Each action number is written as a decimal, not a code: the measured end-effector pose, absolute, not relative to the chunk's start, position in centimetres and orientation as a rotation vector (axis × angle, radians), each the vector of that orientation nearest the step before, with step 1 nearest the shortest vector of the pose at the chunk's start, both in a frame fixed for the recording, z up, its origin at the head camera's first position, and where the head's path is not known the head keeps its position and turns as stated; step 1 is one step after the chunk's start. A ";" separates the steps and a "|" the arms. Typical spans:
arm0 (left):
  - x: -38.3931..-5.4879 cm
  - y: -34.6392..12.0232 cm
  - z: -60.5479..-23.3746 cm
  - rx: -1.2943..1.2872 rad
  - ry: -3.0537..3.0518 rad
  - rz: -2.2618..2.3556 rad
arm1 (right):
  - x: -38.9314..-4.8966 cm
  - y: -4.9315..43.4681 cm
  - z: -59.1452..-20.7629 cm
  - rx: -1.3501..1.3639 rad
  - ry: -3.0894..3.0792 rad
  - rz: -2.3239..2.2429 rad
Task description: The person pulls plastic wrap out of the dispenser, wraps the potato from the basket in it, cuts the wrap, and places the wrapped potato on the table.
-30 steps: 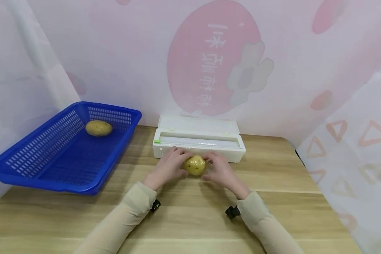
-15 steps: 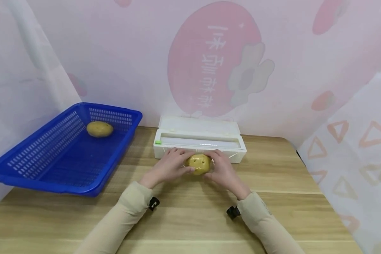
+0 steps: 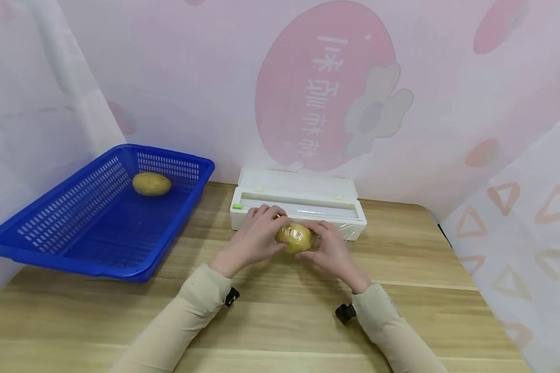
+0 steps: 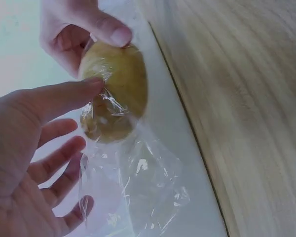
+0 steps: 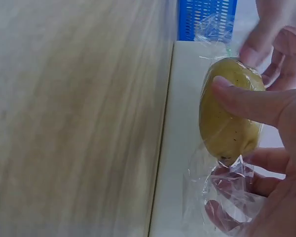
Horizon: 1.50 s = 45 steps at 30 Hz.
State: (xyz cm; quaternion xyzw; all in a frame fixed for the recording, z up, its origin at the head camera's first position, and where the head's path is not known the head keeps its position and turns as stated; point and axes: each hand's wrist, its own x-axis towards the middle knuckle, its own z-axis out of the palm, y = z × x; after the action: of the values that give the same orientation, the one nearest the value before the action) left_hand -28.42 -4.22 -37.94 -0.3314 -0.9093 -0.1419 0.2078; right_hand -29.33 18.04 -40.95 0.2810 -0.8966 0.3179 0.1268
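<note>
A potato [image 3: 295, 238] with clear plastic wrap on it is held between both hands, just in front of a long white cling film box [image 3: 298, 212] with its lid raised. My left hand [image 3: 257, 235] grips one end; in the left wrist view its thumb lies across the potato [image 4: 116, 94]. On the other end, my right hand [image 3: 330, 251] holds the potato with its thumb on top and fingers curled beneath, seen in the right wrist view. Loose plastic wrap [image 4: 148, 177] hangs from the potato by the hands. The undersides of the fingers are partly hidden.
A blue plastic basket [image 3: 140, 272] stands on the left of the wooden table [image 3: 280, 321], with a second potato [image 3: 151, 184] in its far part. A green slider [image 3: 237, 206] sits at the box's left end. A pale printed curtain [image 3: 191, 93] hangs behind.
Between my hands the potato has turned, and shiny wrap now shows across its front. The left hand has shifted its grip slightly. The head view has swung a little to the left.
</note>
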 end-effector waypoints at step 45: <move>-28.2 -3.0 -39.2 -0.810 -2.512 -0.352 | -29.7 18.2 -40.1 0.957 -2.333 0.606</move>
State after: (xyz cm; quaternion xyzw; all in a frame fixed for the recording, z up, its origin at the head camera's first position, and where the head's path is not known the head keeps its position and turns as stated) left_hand -28.18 -2.97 -39.24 -0.2955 -0.9164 -0.1283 0.2374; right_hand -29.71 18.18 -40.11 0.3552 -0.8660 0.2249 0.2707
